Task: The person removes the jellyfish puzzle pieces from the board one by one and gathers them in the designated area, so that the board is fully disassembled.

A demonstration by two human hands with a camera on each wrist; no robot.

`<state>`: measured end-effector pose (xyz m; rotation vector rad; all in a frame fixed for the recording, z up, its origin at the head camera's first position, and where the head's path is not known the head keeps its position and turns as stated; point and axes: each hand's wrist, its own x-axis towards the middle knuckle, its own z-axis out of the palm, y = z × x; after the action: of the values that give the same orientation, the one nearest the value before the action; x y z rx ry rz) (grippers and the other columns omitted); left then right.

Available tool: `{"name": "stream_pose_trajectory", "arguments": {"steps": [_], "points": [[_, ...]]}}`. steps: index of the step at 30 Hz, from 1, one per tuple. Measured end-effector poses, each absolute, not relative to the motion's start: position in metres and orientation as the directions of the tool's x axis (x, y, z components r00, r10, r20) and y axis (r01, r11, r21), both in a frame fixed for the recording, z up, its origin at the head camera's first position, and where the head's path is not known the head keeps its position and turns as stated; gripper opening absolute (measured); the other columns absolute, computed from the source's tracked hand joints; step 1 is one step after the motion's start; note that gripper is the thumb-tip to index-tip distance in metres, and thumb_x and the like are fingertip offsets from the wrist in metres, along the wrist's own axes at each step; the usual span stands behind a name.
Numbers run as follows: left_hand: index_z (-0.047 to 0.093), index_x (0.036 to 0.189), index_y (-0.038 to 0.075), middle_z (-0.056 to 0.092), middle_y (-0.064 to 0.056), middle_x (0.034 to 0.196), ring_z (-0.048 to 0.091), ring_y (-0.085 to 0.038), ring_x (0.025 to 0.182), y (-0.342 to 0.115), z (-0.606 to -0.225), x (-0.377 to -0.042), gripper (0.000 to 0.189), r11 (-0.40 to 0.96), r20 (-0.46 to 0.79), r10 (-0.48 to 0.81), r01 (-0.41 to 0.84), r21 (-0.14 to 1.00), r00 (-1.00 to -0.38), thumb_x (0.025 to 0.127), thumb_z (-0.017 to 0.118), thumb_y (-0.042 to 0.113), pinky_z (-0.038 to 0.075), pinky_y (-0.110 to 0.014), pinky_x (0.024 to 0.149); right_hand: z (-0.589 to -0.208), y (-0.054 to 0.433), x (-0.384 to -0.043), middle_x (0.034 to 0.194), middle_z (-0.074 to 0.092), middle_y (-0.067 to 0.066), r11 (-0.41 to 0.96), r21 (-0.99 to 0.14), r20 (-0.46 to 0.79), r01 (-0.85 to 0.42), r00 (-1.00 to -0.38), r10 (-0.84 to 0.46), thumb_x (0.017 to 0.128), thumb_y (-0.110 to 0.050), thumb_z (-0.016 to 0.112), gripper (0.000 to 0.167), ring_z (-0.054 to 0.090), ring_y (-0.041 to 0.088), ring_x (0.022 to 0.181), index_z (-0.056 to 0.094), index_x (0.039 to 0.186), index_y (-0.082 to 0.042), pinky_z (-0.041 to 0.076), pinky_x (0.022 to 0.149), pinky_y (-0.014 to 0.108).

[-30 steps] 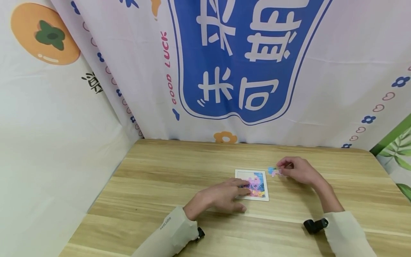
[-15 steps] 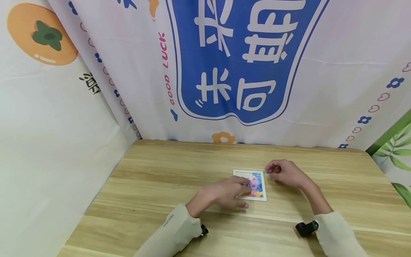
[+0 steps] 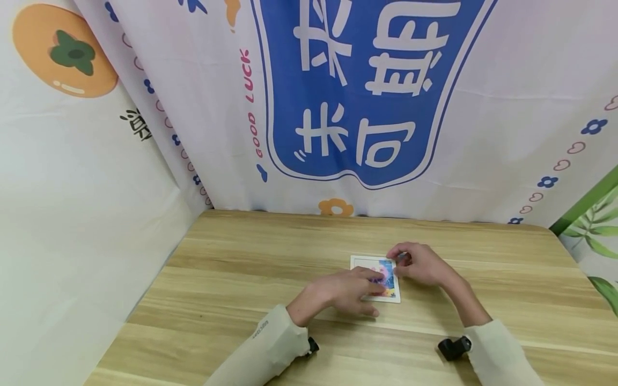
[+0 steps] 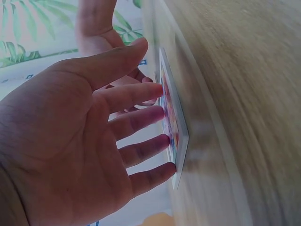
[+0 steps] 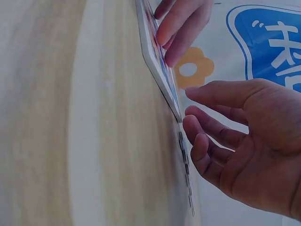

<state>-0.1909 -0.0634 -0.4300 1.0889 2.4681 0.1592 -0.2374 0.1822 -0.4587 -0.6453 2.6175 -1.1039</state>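
A small puzzle tray (image 3: 397, 296) with a white frame lies on the table, its picture pink, blue and yellow. My left hand (image 3: 345, 292) reaches over it, fingertips resting on the picture and thumb held apart, as the left wrist view shows. My right hand (image 3: 421, 262) is at the tray's upper right corner, thumb and fingers loosely bent. In the right wrist view the thumb and fingertips stand apart beside the tray's end, with no piece seen between them. Thin puzzle pieces (image 5: 186, 165) show edge-on below that hand; from the head view they are largely hidden.
The wooden table (image 3: 251, 268) reaches back to a printed cloth (image 3: 483, 161) hanging behind it. Another white cloth (image 3: 96, 214) hangs along the left side. A black wrist camera (image 3: 454, 348) sits on the right sleeve, close above the table.
My right hand has moved left, from the pieces beside the tray to the tray's upper right corner. The blue piece by its fingertips is now mostly hidden. My left fingers have slid slightly right.
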Motion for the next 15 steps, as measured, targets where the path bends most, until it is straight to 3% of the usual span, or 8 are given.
{"name": "stream_pose_trajectory", "arguments": {"steps": [9, 15], "points": [[0.053, 0.16, 0.025, 0.03, 0.005, 0.178, 0.029, -0.023, 0.165, -0.0659, -0.4323, -0.1925, 0.062, 0.663, -0.334, 0.744, 0.701, 0.263, -0.579, 0.105, 0.067, 0.05, 0.033, -0.044, 0.133, -0.4603, 0.1789, -0.2354, 0.101, 0.071, 0.009, 0.619, -0.694, -0.022, -0.366, -0.85, -0.526, 0.092, -0.002, 0.079, 0.025, 0.061, 0.014, 0.086, 0.075, 0.117, -0.004, 0.052, 0.073, 0.024], [0.048, 0.162, 0.027, 0.024, 0.006, 0.18, 0.023, -0.025, 0.167, -0.0693, -0.4352, -0.1921, 0.065, 0.664, -0.349, 0.744, 0.69, 0.287, -0.57, 0.105, 0.066, 0.05, 0.029, -0.048, 0.135, -0.4549, 0.1742, -0.2309, 0.092, 0.068, 0.003, 0.644, -0.66, -0.021, -0.386, -0.848, -0.529, 0.092, -0.004, 0.08, 0.028, 0.057, 0.013, 0.081, 0.076, 0.12, -0.003, 0.048, 0.069, 0.023]]}}
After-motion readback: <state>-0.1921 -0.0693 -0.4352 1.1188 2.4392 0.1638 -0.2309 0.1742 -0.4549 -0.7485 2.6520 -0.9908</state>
